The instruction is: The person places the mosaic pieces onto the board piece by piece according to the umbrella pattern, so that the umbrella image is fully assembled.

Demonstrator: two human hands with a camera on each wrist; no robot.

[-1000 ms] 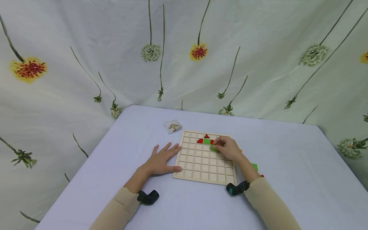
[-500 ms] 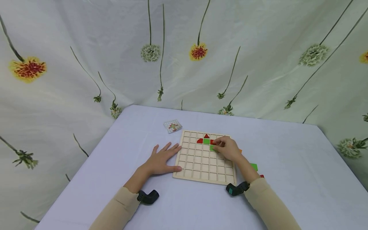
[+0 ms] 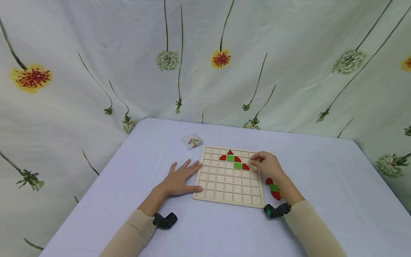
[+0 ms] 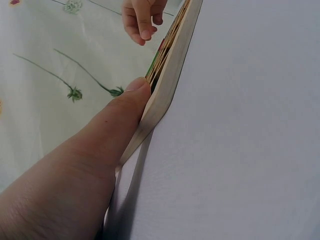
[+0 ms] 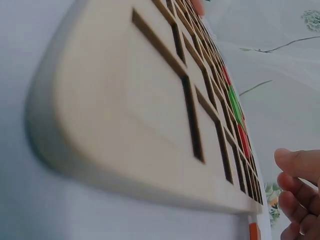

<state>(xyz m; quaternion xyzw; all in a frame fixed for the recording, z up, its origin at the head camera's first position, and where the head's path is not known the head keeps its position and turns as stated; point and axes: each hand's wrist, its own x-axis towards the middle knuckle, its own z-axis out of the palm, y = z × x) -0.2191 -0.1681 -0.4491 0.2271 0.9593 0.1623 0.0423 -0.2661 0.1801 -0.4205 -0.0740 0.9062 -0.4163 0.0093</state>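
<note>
soft, even light here in the head view, the cloth (image 3: 199, 89) pale grey; the left wrist view runs dimmer, a dark shadow (image 4: 126, 217) beside the left hand (image 4: 85, 155); over to the right wrist, the board (image 5: 155, 110) blurs at its near corner, grid lines (image 5: 194, 120) crisper

No text, label, brand or number can be read in any of the views. On the small card (image 3: 192, 141), which is laid just off the far left corner of the gridded board (image 3: 220, 186), a printed grid with a coloured figure inside it can be made out, but any lettering is too small to be told. On the dark device (image 3: 277, 210) worn at the right wrist, near the board's near right corner, only a plain teal patch can be discerned.
</note>
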